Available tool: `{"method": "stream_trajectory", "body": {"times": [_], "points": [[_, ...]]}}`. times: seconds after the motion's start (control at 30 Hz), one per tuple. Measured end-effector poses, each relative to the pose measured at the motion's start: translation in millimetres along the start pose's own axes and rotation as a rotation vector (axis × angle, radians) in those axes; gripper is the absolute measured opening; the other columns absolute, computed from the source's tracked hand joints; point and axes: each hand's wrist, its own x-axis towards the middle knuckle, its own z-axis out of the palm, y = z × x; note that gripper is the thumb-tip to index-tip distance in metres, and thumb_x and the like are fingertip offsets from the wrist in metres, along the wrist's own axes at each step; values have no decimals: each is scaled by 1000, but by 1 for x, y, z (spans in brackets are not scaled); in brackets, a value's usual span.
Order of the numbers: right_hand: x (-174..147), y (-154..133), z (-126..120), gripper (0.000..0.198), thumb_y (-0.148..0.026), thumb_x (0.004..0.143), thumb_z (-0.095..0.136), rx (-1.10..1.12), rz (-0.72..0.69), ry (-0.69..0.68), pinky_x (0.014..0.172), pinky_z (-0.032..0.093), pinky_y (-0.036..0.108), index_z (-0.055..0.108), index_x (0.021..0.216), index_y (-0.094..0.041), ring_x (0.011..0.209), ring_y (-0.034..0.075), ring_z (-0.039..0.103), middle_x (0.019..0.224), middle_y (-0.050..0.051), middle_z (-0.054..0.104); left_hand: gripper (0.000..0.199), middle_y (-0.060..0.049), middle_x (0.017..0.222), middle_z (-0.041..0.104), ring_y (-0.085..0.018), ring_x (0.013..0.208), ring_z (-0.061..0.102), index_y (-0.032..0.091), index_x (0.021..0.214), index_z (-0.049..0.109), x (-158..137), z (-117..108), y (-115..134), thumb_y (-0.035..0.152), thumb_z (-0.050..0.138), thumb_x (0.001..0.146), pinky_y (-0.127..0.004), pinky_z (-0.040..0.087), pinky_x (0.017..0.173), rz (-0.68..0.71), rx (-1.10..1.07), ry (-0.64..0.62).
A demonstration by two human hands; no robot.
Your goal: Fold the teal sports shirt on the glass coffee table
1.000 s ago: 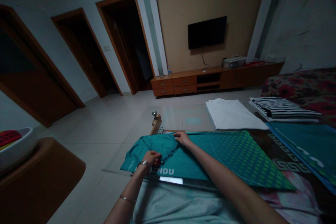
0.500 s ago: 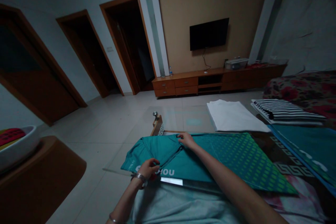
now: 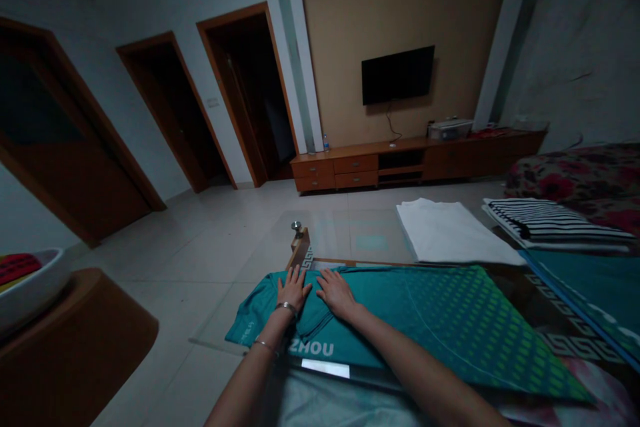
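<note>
A teal T-shirt (image 3: 380,300) with a green dotted pattern and white lettering lies folded lengthwise on the glass table (image 3: 235,300). My left hand (image 3: 294,290) rests flat on its upper part, near the sleeve, fingers spread. Close beside it, my right hand (image 3: 336,291) also lies on the fabric near the collar, with the fingers stretched out. Neither hand grips the cloth. Under my forearms, pale fabric (image 3: 340,403) shows at the near edge of the table.
A folded white garment (image 3: 455,230), a folded striped garment (image 3: 560,220) and another teal garment (image 3: 590,287) lie to the right. On the left, a white basin (image 3: 37,283) sits on a brown stand (image 3: 100,340). A metal-topped table post (image 3: 296,227) stands at the far corner.
My left hand has moved up and away from the lettering, and its fingers have opened out flat. My right hand has let go of the collar area and flattened slightly left.
</note>
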Motion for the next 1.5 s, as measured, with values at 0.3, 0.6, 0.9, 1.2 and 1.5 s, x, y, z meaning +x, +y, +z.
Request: {"method": "stream_trajectory", "body": {"times": [0.3, 0.6, 0.9, 1.2, 1.5], "points": [[-12, 16, -13, 49, -40, 90, 53, 31, 21, -14, 111, 24, 45, 49, 132, -16, 136, 26, 31, 144, 13, 40, 65, -12, 155, 16, -27, 142, 15, 15, 145, 27, 7, 13, -59, 53, 24, 93, -58, 20, 109, -202, 32, -43], [-17, 23, -22, 50, -42, 89, 53, 16, 169, 38, 110, 28, 43, 51, 129, -12, 133, 26, 35, 140, 16, 44, 57, -7, 155, 14, -24, 143, 13, 20, 146, 28, -19, -13, 27, 43, 29, 95, -55, 20, 110, 134, 91, 72], [-41, 31, -58, 44, -42, 93, 46, 31, 88, 132, 107, 33, 39, 49, 130, -18, 131, 22, 38, 140, 10, 46, 53, 0, 155, 16, -22, 143, 14, 30, 145, 27, -32, 1, 39, 43, 30, 94, -51, 18, 112, 288, 10, -74], [-134, 129, -104, 39, -38, 92, 50, -104, 243, 80, 108, 32, 39, 55, 125, -19, 130, 23, 40, 137, 9, 49, 55, 3, 154, 12, -22, 143, 13, 33, 145, 22, -30, 8, 26, 44, 29, 92, -50, 15, 113, 372, 17, -102], [-163, 210, -154, 38, -26, 92, 48, -188, 509, 160, 108, 32, 39, 55, 126, -10, 130, 24, 41, 136, 15, 49, 53, 2, 154, 16, -21, 142, 16, 32, 144, 25, -22, -3, 33, 40, 31, 92, -49, 21, 112, 328, 10, -137]]}}
